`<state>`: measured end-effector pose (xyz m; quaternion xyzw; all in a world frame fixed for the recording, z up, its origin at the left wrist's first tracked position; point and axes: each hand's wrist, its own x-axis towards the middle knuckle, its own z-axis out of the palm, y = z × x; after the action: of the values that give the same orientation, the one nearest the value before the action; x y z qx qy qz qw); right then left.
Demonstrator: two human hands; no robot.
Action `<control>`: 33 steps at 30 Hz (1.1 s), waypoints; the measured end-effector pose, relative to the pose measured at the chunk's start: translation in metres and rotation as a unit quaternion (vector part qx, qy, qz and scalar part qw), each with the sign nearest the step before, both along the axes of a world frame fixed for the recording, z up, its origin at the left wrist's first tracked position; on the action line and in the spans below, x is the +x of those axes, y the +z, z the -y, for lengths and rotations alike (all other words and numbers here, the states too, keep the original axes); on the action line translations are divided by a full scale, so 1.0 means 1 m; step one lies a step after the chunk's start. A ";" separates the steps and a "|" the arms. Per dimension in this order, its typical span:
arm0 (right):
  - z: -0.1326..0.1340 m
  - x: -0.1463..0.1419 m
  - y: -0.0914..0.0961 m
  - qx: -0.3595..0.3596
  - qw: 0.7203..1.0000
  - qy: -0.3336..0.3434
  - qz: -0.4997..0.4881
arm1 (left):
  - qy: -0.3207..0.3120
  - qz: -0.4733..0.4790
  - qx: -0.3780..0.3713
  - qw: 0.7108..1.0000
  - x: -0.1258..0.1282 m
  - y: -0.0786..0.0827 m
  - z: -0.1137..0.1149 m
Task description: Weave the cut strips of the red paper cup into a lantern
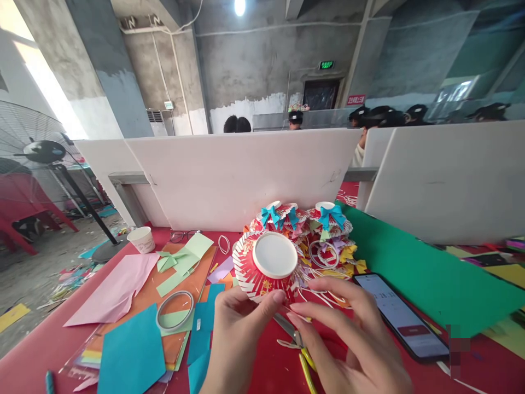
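Note:
My left hand (241,328) grips the lower edge of a red-and-white pleated paper craft (246,268), thumb on top. A round white disc (274,254) tops this craft and faces up at me. My right hand (348,334) is just to the right, thumb and fingertips pinched together on something thin by the craft's edge; its kind is too small to make out. Beneath my hands lies a metal cutting tool with yellow handles (307,369), partly covered by the right hand. Behind the craft are similar crafts with blue paper bows (331,217).
Left on the red table are a tape roll (175,312), blue paper (131,350), pink paper (115,290), a paper cup (141,239) and glasses (184,236). A phone (402,317) and green sheet (435,273) lie right. A white partition (246,175) stands behind.

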<state>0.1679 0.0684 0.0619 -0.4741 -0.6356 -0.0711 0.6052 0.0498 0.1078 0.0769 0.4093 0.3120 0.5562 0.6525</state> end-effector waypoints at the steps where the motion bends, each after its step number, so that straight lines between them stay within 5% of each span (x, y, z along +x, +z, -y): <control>1: -0.001 0.000 -0.001 0.007 1.000 0.003 0.023 | -0.004 -0.002 -0.001 1.000 0.000 0.000 0.000; 7: -0.008 -0.002 -0.007 0.021 0.998 -0.001 0.062 | 0.052 -0.030 0.010 0.998 0.000 0.000 0.003; 13: -0.008 -0.012 -0.008 -0.051 0.995 0.068 -0.055 | 0.125 -0.057 0.071 0.988 0.002 -0.002 0.009; 19: -0.004 -0.026 0.006 -0.177 0.901 0.144 -0.368 | 0.191 -0.090 0.095 0.973 0.005 0.004 0.015; 25: 0.001 -0.022 0.022 -0.236 0.842 0.192 -0.446 | 0.096 -0.070 0.067 0.991 -0.003 0.008 0.012; 33: 0.002 -0.017 0.020 -0.232 0.839 0.200 -0.450 | -0.050 -0.044 0.075 0.995 -0.016 0.014 0.007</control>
<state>0.1510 0.0662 0.0824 -0.4428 -0.3719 0.4222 0.6981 0.0339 0.1004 0.0914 0.4966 0.2770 0.5261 0.6324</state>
